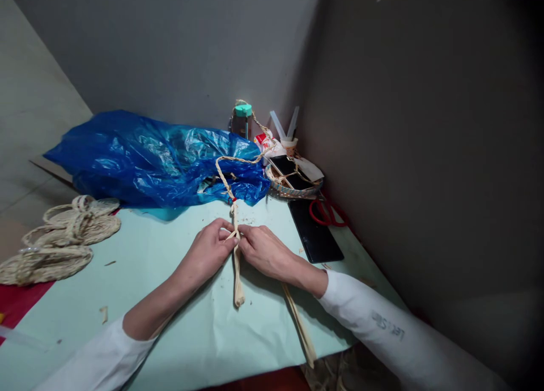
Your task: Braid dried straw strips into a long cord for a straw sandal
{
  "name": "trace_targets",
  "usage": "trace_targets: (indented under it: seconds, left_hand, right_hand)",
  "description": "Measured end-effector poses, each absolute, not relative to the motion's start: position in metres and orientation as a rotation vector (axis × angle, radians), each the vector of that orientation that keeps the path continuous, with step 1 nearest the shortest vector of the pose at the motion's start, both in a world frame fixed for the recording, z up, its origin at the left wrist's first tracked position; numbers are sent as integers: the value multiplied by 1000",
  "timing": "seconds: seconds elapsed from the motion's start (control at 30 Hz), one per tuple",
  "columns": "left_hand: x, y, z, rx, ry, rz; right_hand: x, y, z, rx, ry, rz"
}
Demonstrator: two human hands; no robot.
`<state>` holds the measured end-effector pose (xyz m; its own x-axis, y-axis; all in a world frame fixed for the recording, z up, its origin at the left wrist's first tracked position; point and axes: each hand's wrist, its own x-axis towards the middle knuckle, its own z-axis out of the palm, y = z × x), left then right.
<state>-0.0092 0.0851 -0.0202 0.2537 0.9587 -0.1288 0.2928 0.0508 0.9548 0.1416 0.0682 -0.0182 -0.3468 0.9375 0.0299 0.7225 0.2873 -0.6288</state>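
A pale braid of plant fibre (235, 214) runs from the back of the table toward me, with a small red tie partway along. My left hand (212, 242) pinches the braid's near end from the left, fingertips closed on the strands. From the other side my right hand (266, 250) pinches the same spot, thumb and forefinger almost meeting the left fingertips. Below the hands a flat loose strand (238, 286) hangs toward me and rests on the table. Another strand (301, 326) comes out from under my right wrist and reaches the table's front edge.
A crumpled blue plastic bag (148, 158) lies at the back. Woven sandals (63, 238) sit at the left. Toward the right are a basket (293, 191), red-handled scissors (329, 214) and a flat black device (317, 235). Behind stands a teal-lidded jar (243, 122), close to the wall.
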Motion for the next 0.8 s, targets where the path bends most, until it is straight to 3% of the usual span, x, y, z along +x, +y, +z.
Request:
trace_targets:
  seconds: [0.27,0.47,0.7,0.8]
  left_hand:
    - [-14,81,-11,1971,1363,648]
    - [-12,67,-3,2070,1356,646]
    - [-4,51,-24,2730,1086,438]
    - [-3,49,-24,2764,1024,353]
  right_hand:
    - [140,76,-30,-1312,-1843,1037]
    - [140,73,-31,-1316,-1721,1058]
    - [140,73,-27,-1057,-1136,1677]
    - [139,71,-24,-996,-1086,1739]
